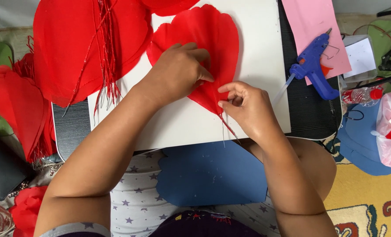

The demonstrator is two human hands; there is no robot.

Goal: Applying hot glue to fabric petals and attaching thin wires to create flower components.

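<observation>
We have a red heart-shaped petal lying flat on the white board that covers the low bench. Our left hand presses down on its middle, fingers spread flat, grasping nothing. Our right hand pinches the petal's pointed lower tip between thumb and forefinger, the grip clenched on it where a thin wire trails out. To do this well, we judge the left hand should hold the petal still while the pinch stays firm and small at the tip. A blue glue gun rests to the right beside a pink sheet; more red petals lie to the left.
</observation>
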